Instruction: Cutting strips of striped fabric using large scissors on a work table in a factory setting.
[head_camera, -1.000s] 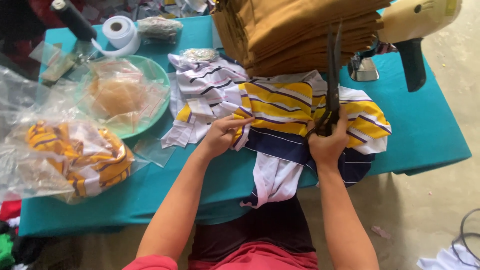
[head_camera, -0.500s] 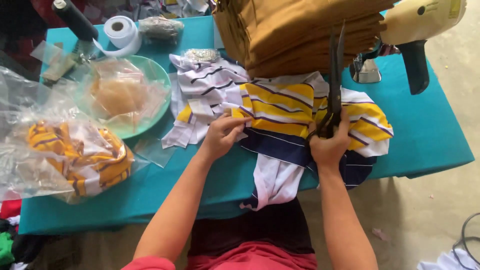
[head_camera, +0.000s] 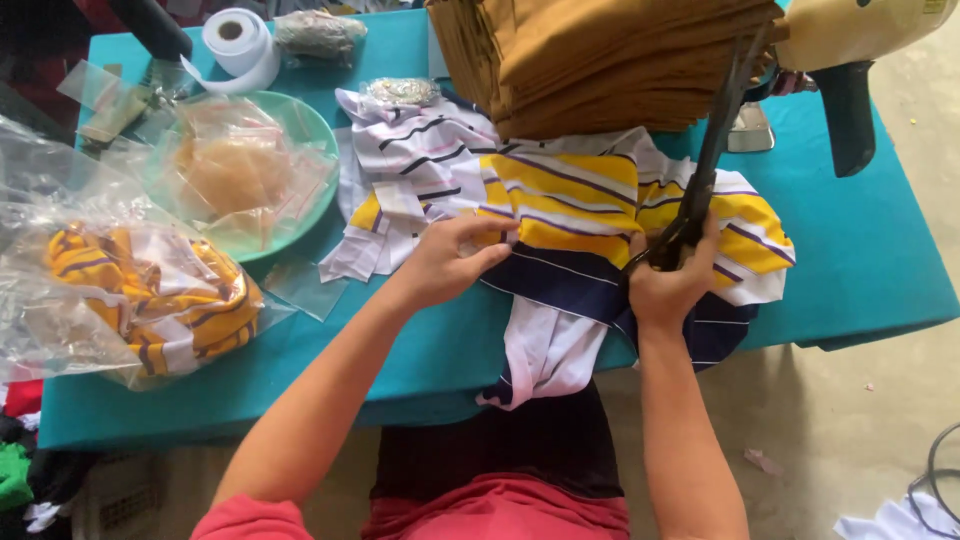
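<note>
Teal worktop (head_camera: 870, 270), brown fabric stack (head_camera: 600, 60) at the far edge. Striped yellow-navy cloth (head_camera: 570, 210) lies mid-worktop, white end hanging over the near edge. Bagged striped cloth (head_camera: 150, 290) far left, green plate (head_camera: 310, 140) behind it. Right hand (head_camera: 672, 282) fingers closed round black scissors (head_camera: 710, 160), blades pointing away over the cloth. Left hand (head_camera: 450, 262) fingers narrow, pinching the cloth's fold.
</note>
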